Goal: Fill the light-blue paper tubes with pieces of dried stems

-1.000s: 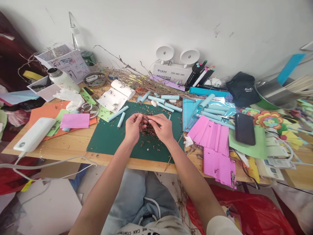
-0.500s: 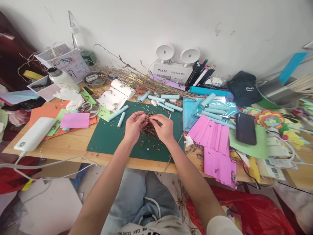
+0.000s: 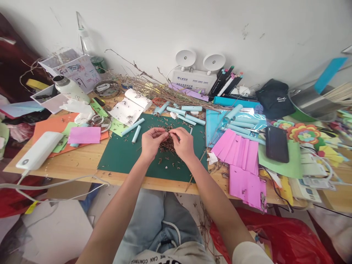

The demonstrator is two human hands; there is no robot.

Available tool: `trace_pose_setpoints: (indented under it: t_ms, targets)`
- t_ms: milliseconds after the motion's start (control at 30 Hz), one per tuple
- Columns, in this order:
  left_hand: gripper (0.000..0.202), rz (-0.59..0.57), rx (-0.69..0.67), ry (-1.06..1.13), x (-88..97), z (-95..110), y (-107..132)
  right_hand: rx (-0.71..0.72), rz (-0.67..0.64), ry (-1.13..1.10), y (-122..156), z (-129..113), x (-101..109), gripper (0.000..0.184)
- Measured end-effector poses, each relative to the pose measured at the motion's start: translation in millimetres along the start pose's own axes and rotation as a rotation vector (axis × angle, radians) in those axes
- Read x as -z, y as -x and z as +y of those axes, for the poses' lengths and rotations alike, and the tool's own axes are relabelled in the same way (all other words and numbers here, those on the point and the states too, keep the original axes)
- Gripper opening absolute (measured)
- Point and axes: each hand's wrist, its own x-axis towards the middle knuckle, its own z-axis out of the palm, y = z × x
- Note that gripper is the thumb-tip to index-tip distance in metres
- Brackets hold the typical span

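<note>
Over a pile of dry brown plant bits point(image 3: 168, 146) on a dark green mat point(image 3: 123, 156), my two hands work close together. The thumb and fingers of my left hand point(image 3: 151, 142) are pinched, pointing right. Facing it, my right hand point(image 3: 182, 142) pinches at nearly the same spot. Whatever lies between the fingertips is too small to make out. Loose brown crumbs are scattered around the pile. Two pale blue paper tubes point(image 3: 136, 134) rest left of my left hand, and several more tubes point(image 3: 184, 119) lie along the mat's far edge.
Dry twigs point(image 3: 165, 91) stretch across the back, before a white emergency light point(image 3: 192, 79). Pink paper strips point(image 3: 233, 148) and a black phone point(image 3: 277, 144) are at the right. A white power bank point(image 3: 39, 151), white bottle point(image 3: 70, 88) and orange paper point(image 3: 44, 126) occupy the left.
My left hand's fingers have drawn together into a tighter pinch, and its thumb has shifted right toward my right fingertips. My right hand has moved slightly, still pinched.
</note>
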Motion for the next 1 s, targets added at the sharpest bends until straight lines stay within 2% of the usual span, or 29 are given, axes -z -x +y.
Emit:
trace_pose_setpoints:
  t_ms: [133, 267, 433, 800, 900, 1000]
  targets:
    - [0.033, 0.001, -0.037, -0.008, -0.5, -3.0, -1.0, 0.012, 0.008, 0.023, 0.6, 1.3, 0.1, 0.017]
    - [0.035, 0.01, -0.014, 0.019, 2.5, -2.7, -1.8, 0.012, 0.012, -0.067, -0.8, -1.4, 3.1, 0.016]
    - [0.04, -0.043, 0.02, 0.072, 7.2, -3.4, -2.2, -0.015, 0.06, -0.134, -2.2, -3.7, 5.0, 0.014]
    - [0.033, -0.099, 0.043, 0.056, 9.7, -3.9, -4.2, -0.032, 0.021, -0.122, -2.2, -2.5, 3.5, 0.012]
    - [0.035, -0.12, 0.027, 0.021, 11.3, -3.2, -3.9, -0.039, 0.014, -0.108, -2.2, -1.7, 3.7, 0.013]
    - [0.04, -0.164, -0.035, -0.11, 13.6, 3.1, -2.6, -0.027, 0.018, -0.074, -1.2, -0.6, 3.1, 0.014]
